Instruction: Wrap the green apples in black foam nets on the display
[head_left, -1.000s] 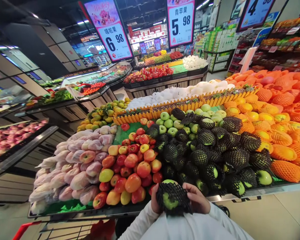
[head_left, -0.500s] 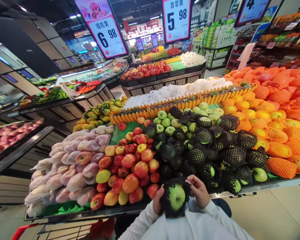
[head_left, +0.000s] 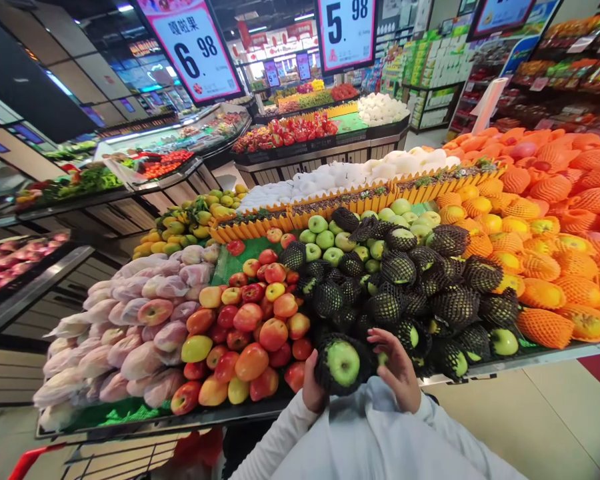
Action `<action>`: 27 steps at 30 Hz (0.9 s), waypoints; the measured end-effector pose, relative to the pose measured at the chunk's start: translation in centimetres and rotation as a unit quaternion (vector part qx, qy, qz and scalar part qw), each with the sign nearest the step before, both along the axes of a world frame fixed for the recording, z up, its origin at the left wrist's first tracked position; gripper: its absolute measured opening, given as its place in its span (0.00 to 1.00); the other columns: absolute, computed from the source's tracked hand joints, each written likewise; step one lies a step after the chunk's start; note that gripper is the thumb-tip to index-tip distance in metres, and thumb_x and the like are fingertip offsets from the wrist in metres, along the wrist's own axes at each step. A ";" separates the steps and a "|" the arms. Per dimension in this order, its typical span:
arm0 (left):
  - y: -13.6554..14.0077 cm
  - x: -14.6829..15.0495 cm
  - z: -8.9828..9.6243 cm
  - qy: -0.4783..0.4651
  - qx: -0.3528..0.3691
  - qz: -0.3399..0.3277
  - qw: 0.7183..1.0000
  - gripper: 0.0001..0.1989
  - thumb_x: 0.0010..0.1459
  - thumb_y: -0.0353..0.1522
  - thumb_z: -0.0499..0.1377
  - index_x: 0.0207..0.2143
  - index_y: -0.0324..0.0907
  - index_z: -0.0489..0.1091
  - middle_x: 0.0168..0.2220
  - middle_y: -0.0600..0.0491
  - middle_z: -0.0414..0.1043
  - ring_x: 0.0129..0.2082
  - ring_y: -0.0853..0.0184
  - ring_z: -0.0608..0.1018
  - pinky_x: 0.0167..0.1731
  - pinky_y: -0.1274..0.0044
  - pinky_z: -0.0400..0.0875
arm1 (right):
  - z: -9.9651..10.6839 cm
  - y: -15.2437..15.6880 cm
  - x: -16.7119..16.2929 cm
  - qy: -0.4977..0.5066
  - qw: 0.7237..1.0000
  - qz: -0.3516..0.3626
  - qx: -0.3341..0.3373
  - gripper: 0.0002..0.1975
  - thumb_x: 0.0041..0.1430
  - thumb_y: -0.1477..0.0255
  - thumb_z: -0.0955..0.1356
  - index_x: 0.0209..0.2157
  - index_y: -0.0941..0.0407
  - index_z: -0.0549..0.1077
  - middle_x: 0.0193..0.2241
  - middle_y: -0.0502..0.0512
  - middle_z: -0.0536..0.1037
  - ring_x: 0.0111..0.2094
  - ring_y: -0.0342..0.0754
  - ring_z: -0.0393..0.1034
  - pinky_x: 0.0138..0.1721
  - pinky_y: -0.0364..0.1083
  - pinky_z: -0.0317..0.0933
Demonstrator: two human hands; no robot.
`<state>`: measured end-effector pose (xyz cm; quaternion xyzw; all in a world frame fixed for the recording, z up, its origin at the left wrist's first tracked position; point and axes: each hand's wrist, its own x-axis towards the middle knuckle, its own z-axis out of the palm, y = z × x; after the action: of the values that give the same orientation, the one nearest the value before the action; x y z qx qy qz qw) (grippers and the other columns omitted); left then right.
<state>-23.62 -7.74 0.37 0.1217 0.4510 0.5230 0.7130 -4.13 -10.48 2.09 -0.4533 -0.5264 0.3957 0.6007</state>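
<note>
A green apple [head_left: 343, 364] in a black foam net sits in my left hand [head_left: 314, 385], its bare end facing up toward me. The net wraps around its sides. My right hand [head_left: 397, 375] is just to the right of the apple, fingers apart and holding nothing. Behind both hands rises a pile of green apples in black nets [head_left: 399, 268], with some bare green apples [head_left: 325, 239] toward the back. Red apples [head_left: 253, 317] lie to the left of my left hand.
Wrapped pale pink fruit [head_left: 145, 360] fills the left of the display. Orange-netted fruit [head_left: 545, 320] covers the right. A yellow picket divider [head_left: 340, 208] runs behind, and price signs [head_left: 195, 57] hang above. A shopping cart [head_left: 125, 460] stands at the lower left.
My right hand has let go of the net's edge and opened, moving slightly away from the apple. The apple in my left hand has risen a little, its end tilting more toward me.
</note>
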 end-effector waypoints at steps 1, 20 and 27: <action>0.0 0.4 0.2 0.009 -0.001 -0.011 1.000 0.21 0.45 0.49 0.68 0.36 0.44 0.79 0.36 0.55 0.81 0.50 0.61 0.78 0.55 0.73 0.70 | -0.1 -0.1 0.1 -0.040 0.998 0.019 0.035 0.36 0.56 0.50 0.69 0.62 0.51 0.62 0.58 0.63 0.69 0.54 0.58 0.68 0.50 0.53 0.68; 0.3 3.0 6.4 0.405 0.406 -0.278 0.771 0.13 0.61 0.40 0.59 0.43 0.41 0.71 0.45 0.47 0.67 0.36 0.68 0.71 0.34 0.76 0.67 | -0.6 -2.6 0.3 -0.195 0.977 -0.073 0.050 0.45 0.44 0.66 0.77 0.61 0.54 0.55 0.54 0.64 0.65 0.55 0.60 0.65 0.57 0.60 0.64; 0.8 3.9 7.9 0.274 0.291 -0.359 0.844 0.15 0.60 0.42 0.60 0.37 0.39 0.67 0.33 0.53 0.68 0.32 0.71 0.69 0.32 0.79 0.62 | 0.3 -2.8 1.1 -0.185 0.978 -0.081 0.046 0.42 0.45 0.69 0.74 0.60 0.54 0.54 0.58 0.66 0.64 0.59 0.61 0.63 0.59 0.60 0.62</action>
<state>-19.73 -6.96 8.28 0.6148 0.3799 0.2831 0.6305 -3.05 -13.29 2.35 -0.5316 -0.6075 0.2303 0.5435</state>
